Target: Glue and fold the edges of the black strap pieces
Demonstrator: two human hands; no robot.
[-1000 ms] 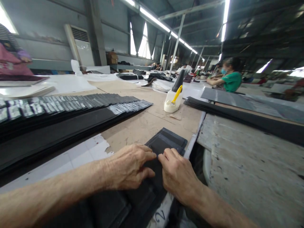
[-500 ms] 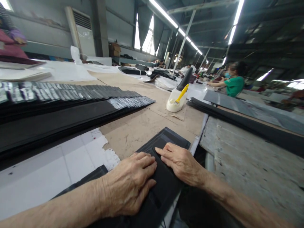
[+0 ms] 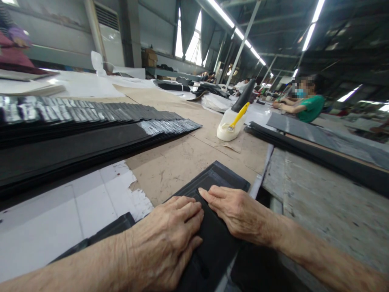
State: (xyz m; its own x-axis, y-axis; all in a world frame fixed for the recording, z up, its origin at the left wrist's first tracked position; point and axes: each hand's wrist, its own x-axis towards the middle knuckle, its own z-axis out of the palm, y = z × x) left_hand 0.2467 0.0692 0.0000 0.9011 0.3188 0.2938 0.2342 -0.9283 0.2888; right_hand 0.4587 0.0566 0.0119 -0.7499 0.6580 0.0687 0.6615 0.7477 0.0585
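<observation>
A flat black panel [image 3: 212,239] with raised rectangular ridges lies at the near edge of the worktable. My left hand [image 3: 165,239] rests palm down on it, fingers stretched out and close together. My right hand [image 3: 235,211] lies flat on the same panel just to the right, its fingertips pointing left and almost touching the left hand's fingers. Both hands press on the panel and hold nothing.
A long row of overlapping black strips [image 3: 91,121] runs along the left. A white glue bottle with a yellow brush [image 3: 232,119] stands mid-table. Black sheets [image 3: 319,150] lie on the right-hand table, where a person in a green shirt [image 3: 306,105] works. Torn white paper [image 3: 75,207] covers the near left.
My right hand has turned flat with its fingers pointing left. My left hand has slid slightly nearer along the panel. The view has shifted a little.
</observation>
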